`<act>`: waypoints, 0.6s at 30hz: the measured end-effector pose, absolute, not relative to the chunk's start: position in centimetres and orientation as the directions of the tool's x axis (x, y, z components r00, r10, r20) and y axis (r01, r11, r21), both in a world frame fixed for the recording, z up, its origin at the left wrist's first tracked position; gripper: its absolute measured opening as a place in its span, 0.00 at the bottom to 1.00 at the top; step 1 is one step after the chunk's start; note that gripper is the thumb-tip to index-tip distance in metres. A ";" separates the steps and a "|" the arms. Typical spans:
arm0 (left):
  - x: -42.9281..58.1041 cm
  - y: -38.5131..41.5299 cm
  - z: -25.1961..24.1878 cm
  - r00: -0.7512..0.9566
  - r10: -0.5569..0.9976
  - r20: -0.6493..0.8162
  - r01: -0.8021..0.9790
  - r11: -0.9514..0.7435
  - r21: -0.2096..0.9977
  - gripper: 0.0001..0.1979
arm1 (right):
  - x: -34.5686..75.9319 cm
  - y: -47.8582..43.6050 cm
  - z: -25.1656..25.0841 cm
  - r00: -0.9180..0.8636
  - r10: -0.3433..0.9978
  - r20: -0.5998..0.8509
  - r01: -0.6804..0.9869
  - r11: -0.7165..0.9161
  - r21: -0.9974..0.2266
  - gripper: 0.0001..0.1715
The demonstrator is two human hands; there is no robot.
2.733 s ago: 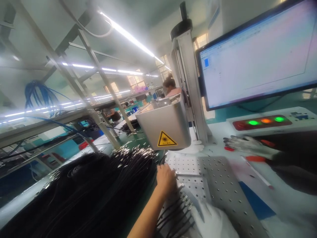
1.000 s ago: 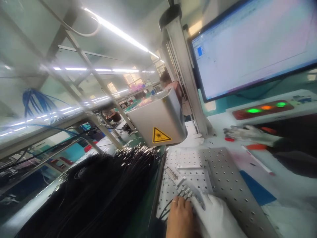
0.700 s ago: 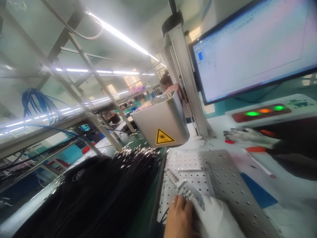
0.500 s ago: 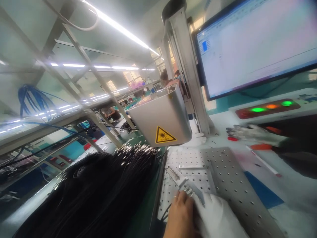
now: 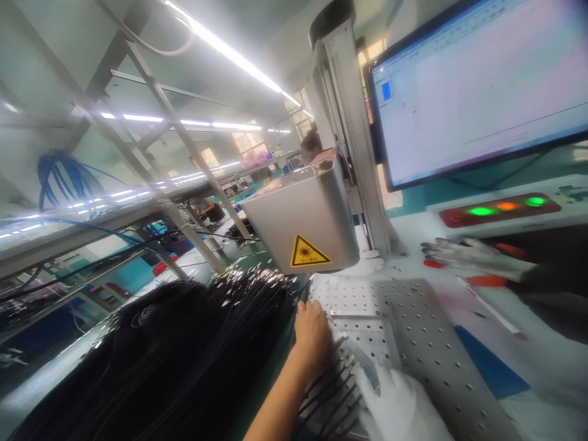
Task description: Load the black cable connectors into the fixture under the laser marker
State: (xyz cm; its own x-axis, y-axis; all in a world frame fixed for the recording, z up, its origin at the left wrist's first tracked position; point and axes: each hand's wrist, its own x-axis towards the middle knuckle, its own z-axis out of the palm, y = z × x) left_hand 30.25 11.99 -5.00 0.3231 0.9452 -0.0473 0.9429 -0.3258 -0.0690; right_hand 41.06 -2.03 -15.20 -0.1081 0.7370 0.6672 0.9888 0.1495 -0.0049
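My bare left hand (image 5: 313,331), with a ring on one finger, is closed over the upper end of a slotted metal fixture; what its fingers hold is hidden. My right hand (image 5: 395,398), in a white glove, is closed at the fixture's lower end, around several black cables (image 5: 328,389). Their small metal connectors (image 5: 350,360) sit side by side just ahead of the gloved fingertips. Beneath both hands lies a perforated metal plate (image 5: 427,331). A large bundle of black cables (image 5: 184,361) with shiny ends spreads on the bench to the left.
A grey laser head (image 5: 303,226) with a yellow warning triangle hangs over the plate from a column (image 5: 351,122). A monitor (image 5: 478,92) and a panel with lit buttons (image 5: 500,209) stand right. Another glove (image 5: 468,254), a pen (image 5: 491,309) and a blue sheet (image 5: 491,361) lie there.
My left hand has moved forward and left, away from beside the glove to the fixture's upper end. Black cables show beside the glove. My right hand has hardly moved.
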 end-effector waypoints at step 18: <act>29.0 13.7 -3.2 0.301 0.945 -0.126 0.953 -0.296 0.059 0.18 | 41.1 -1.2 -19.0 -0.121 0.769 0.627 0.991 0.130 0.032 0.21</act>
State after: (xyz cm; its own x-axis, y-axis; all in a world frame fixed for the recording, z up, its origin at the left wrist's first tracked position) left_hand 28.98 13.72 -3.16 0.3013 0.9452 -0.1260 0.9533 -0.2961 0.0590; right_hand 41.12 -1.20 -18.98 -0.1211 0.7693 0.6273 0.9910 0.1298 0.0323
